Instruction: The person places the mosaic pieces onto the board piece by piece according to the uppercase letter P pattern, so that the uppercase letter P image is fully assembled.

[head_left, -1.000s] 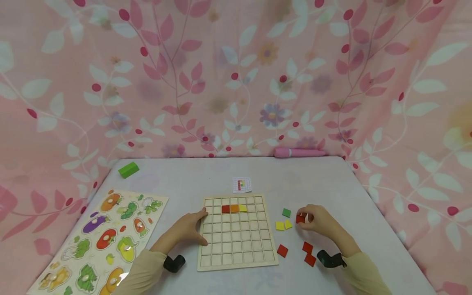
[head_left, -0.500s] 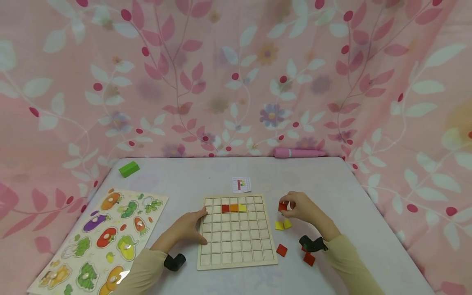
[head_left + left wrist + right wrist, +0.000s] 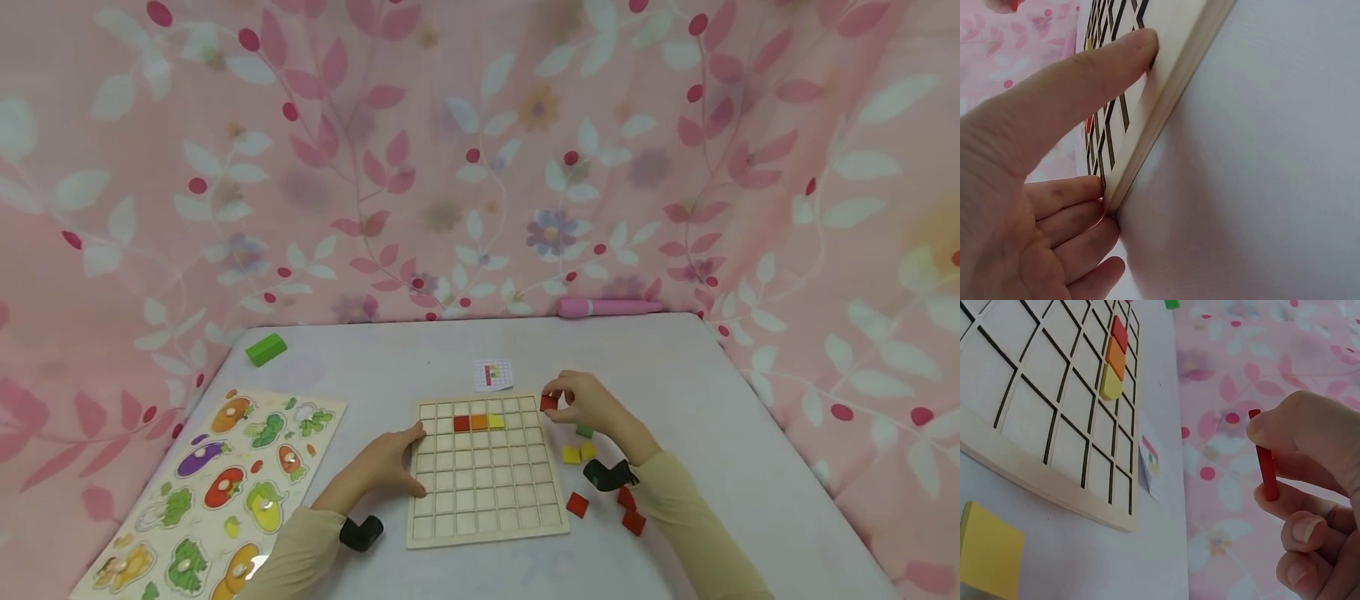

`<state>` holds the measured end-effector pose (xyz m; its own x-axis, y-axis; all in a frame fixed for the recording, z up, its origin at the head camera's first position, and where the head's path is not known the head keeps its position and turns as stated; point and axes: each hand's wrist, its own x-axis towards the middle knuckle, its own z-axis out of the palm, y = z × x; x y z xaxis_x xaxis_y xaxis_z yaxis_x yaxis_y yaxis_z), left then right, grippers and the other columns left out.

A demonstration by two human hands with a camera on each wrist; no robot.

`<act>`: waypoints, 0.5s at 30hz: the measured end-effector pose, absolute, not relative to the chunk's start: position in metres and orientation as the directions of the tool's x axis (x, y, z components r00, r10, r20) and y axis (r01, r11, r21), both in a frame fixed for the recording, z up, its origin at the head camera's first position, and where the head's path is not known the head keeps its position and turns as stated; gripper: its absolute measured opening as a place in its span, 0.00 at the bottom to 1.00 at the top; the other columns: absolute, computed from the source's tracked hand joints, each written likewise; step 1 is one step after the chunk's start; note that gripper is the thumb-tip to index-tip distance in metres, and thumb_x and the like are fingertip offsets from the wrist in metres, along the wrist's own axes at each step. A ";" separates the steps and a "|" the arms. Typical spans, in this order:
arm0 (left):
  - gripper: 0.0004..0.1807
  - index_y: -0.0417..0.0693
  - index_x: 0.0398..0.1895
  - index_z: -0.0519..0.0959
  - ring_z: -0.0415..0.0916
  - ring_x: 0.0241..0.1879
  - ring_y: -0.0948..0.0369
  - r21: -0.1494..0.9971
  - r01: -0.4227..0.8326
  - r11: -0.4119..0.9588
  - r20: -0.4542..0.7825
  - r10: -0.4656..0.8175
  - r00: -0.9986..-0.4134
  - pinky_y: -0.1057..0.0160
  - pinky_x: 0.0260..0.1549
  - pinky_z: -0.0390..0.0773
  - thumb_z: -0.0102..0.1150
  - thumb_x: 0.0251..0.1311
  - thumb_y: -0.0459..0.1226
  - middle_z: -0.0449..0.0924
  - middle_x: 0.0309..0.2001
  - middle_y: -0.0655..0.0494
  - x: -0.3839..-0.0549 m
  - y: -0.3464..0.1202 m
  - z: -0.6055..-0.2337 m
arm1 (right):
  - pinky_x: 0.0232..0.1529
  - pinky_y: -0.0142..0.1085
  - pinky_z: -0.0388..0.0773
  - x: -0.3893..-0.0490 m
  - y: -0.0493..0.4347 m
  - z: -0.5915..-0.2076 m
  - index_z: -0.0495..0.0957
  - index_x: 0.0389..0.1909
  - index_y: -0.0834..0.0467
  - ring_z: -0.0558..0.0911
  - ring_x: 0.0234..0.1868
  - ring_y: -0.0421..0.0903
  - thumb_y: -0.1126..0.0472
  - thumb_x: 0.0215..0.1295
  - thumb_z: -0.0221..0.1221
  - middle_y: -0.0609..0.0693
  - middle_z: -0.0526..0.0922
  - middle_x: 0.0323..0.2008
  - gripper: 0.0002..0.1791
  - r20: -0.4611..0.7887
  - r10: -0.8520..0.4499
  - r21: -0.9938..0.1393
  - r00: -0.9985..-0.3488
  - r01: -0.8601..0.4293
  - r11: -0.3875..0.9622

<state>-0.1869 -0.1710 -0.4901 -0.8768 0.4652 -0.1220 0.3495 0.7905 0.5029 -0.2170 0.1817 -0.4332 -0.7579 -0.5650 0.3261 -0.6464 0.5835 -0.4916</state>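
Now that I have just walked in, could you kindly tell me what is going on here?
A person's right-hand grip pinches a red tile near the far right corner of a wooden grid board, not set in it. The left-hand grip rests against the board's left edge. A row of red, orange and yellow tiles sits in the grid. Loose tiles lie to its right.
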 end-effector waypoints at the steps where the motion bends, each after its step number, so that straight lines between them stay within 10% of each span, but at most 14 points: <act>1: 0.54 0.39 0.61 0.64 0.60 0.58 0.47 0.497 0.348 0.795 -0.124 0.462 -0.878 0.52 0.53 0.62 0.76 0.25 0.50 0.61 0.62 0.45 -0.188 -0.171 -0.490 | 0.19 0.30 0.65 -0.219 0.180 -0.433 0.80 0.33 0.59 0.65 0.21 0.38 0.64 0.47 0.66 0.44 0.73 0.24 0.09 0.328 -0.567 -0.493 -0.756 -0.648 0.580; 15: 0.55 0.40 0.61 0.64 0.61 0.57 0.47 0.478 0.327 0.815 -0.138 0.437 -0.889 0.51 0.54 0.61 0.76 0.23 0.51 0.62 0.61 0.46 -0.189 -0.169 -0.491 | 0.19 0.29 0.63 -0.230 0.135 -0.442 0.81 0.33 0.61 0.63 0.19 0.37 0.63 0.47 0.65 0.46 0.73 0.24 0.10 0.315 -0.641 -0.481 -0.699 -0.700 0.527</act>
